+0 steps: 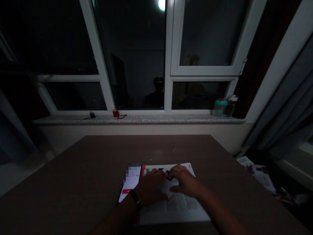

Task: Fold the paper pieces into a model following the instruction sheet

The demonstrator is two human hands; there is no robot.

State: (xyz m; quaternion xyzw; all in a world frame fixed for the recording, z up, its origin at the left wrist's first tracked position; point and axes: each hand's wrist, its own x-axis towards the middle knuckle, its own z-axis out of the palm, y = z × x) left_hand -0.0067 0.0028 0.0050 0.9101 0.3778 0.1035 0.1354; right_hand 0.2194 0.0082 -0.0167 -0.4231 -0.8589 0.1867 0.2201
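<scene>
Both my hands are low in the middle, over a printed sheet or booklet (176, 213) with a red-orange left edge. Between them is a pale, translucent-looking thing (165, 186) with a small black patch (168, 174) bearing a white mark; its kind is too dim to tell. My left hand (152, 186), a dark band on its wrist, has its fingertips at the patch and its thumb near the pale thing's lower edge. My right hand (184, 181) curls its fingers at the patch's other side, thumb against the pale thing. A phone (130, 181) with a lit screen lies left of my left hand.
The brown table (97, 169) reaches toward a windowsill (151, 119). On the sill stand a teal-lidded bottle (220, 107), a clear bottle (230, 106), a red item (115, 113) and a small dark item (92, 114). Papers (256, 173) lie beyond the table's right edge.
</scene>
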